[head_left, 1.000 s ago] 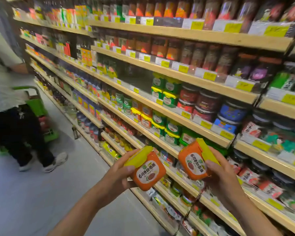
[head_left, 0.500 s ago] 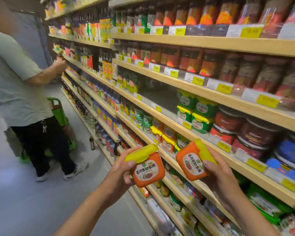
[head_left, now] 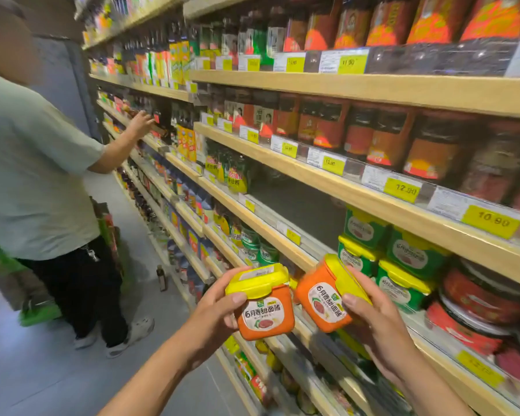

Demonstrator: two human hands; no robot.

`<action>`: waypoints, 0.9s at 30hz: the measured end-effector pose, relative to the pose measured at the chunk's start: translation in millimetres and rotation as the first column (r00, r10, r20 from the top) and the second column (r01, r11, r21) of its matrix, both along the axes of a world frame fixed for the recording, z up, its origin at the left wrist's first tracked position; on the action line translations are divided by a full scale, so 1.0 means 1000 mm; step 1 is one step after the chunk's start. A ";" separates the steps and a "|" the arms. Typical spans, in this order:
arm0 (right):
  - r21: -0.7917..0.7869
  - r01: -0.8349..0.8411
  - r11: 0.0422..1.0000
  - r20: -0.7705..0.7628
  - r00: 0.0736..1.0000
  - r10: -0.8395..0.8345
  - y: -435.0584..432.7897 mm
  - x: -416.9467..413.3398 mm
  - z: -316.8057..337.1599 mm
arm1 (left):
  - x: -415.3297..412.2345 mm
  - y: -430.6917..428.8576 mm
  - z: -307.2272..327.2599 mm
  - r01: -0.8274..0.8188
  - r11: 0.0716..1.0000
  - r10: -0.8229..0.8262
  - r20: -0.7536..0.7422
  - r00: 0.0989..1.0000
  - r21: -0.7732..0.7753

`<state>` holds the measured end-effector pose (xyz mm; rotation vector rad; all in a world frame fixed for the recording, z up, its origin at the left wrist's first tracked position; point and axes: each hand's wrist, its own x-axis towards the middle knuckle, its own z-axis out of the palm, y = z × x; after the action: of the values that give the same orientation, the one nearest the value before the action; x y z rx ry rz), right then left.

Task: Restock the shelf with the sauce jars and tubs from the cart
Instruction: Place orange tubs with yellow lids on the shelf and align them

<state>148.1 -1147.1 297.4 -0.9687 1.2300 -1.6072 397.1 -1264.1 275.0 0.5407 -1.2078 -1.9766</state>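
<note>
While both hands are hanging just in front of the shelving, each is carrying one orange tub. The left hand (head_left: 213,307) is wrapping its thumb across the front and its fingers round the back of the left tub (head_left: 264,310), which is sitting upright, yellow lid on top. The right hand (head_left: 376,319) is gripping the right tub (head_left: 321,298) with its thumb on the lid edge. That tub is tilting, its lid leaning right toward the shelves. Neither hand is leaving a finger free.

The coming move is turning on the empty stretch of shelf (head_left: 297,202), which is lying above and beyond both hands, just left of the stacked green tubs (head_left: 364,253). The right tub is sitting nearer that board's edge, so it is probably going in first, once righted. The back of the gap is showing dark and blurred, so whether anything is standing there I cannot tell.

Both tubs are looking squat and square with rounded corners, about as wide as tall, so no long axis is mattering. Their smooth, glossy plastic is carrying printed labels under clip-on lids with a lipped rim. Round red jars (head_left: 478,295) are filling the shelf to the right. At far left another person (head_left: 36,175) is reaching into the shelves beside a green cart (head_left: 39,313).
</note>
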 end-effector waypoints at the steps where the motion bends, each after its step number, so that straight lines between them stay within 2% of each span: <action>1: 0.003 -0.005 1.000 -0.006 1.000 0.005 -0.008 -0.001 0.002 | -0.004 -0.012 0.000 0.011 1.000 -0.011 0.005 1.000 -0.013; 5: 0.016 0.032 0.999 -0.029 0.999 -0.032 -0.036 -0.001 0.007 | -0.015 -0.062 0.000 0.049 0.999 -0.048 0.015 0.999 -0.021; 11: 0.030 0.201 0.979 -0.033 0.979 -0.200 -0.082 0.008 0.008 | -0.023 -0.146 0.000 0.173 0.984 -0.172 0.038 0.984 -0.033; 20: 0.003 0.505 0.863 -0.069 0.861 -0.504 -0.160 0.048 0.013 | -0.007 -0.278 0.000 0.377 0.921 -0.368 0.099 0.925 -0.101; 23: 0.000 0.579 0.815 -0.148 0.806 -0.573 -0.180 0.058 0.022 | -0.008 -0.307 -0.006 0.434 0.898 -0.431 0.051 0.901 -0.071; 27: -0.006 0.658 0.753 -0.335 0.708 -0.622 -0.204 0.056 0.040 | -0.013 -0.329 -0.011 0.483 0.875 -0.484 -0.015 0.875 -0.039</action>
<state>203.9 -1351.4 337.5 -0.7770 2.0365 -1.9154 383.8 -1593.1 264.1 0.2011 -1.4650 -2.3612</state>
